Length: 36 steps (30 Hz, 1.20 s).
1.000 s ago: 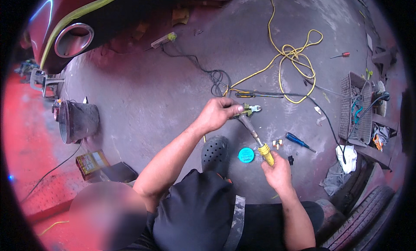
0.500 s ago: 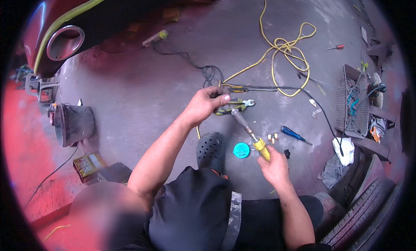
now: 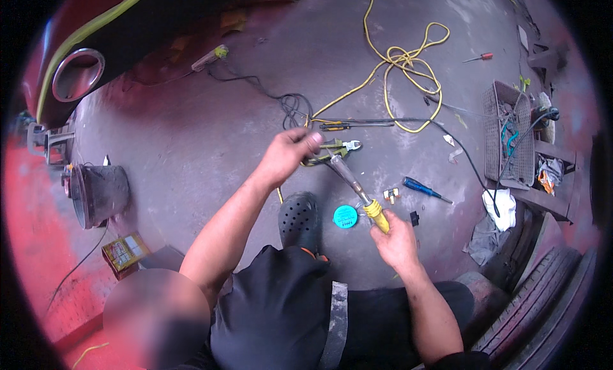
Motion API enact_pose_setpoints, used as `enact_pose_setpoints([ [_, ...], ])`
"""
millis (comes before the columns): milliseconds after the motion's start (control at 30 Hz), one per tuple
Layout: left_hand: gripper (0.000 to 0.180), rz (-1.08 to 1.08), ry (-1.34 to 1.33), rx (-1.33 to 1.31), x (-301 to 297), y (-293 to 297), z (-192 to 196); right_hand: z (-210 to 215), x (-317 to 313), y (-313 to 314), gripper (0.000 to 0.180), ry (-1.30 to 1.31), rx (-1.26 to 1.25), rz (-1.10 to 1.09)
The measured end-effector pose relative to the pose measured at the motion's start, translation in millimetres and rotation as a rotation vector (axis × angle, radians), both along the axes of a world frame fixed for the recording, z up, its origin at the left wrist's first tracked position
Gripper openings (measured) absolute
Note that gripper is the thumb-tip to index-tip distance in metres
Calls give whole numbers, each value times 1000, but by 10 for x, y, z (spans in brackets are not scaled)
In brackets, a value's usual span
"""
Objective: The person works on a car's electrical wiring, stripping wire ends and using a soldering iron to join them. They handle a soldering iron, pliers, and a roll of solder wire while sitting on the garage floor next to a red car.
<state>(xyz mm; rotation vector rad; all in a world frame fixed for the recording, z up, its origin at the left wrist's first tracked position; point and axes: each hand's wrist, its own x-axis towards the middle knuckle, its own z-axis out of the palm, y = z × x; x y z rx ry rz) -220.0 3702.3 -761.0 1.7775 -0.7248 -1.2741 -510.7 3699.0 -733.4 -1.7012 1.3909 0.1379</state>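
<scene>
My right hand point(image 3: 394, 241) is wrapped round the yellow handle of a soldering iron point(image 3: 351, 181); its metal barrel slants up and left. The tip ends just below the fingers of my left hand point(image 3: 284, 158). Thumb and fingers of that hand are pinched together, and what lies between them is too small to make out. Right beside them on the floor lie green-handled cutting pliers point(image 3: 350, 145). A yellow-and-black screwdriver point(image 3: 336, 126) is just beyond. Below the iron sits a round turquoise tin point(image 3: 345, 217), with a blue screwdriver point(image 3: 421, 187) to its right.
A coiled yellow cord point(image 3: 408, 58) and a tangled black cable point(image 3: 294, 107) cross the floor. On the right stand a grey basket point(image 3: 501, 130) of tools and a tyre point(image 3: 533, 312). A dark bucket point(image 3: 108, 191) and a yellow box point(image 3: 124, 255) are at left, below a red vehicle.
The whole view has shifted, so the floor things appear a little farther left. Both hands keep nearly the same hold, with the iron still held below the left fingers.
</scene>
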Motion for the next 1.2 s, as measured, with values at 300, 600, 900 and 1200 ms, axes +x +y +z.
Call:
enact_pose_setpoints([
  [300,33,150,-51,20,-63,-90,-210,-89,-55,24,38,-55,56,-23],
  [600,30,-189,-73,45,-327,-248,-159,-72,-133,21,38,-57,52,-102],
  [900,28,-124,-587,70,-354,-302,-362,-21,-151,21,36,-47,47,-105],
  [1200,32,-262,-485,137,-309,-332,-556,-49,-102,113,40,-33,-8,29],
])
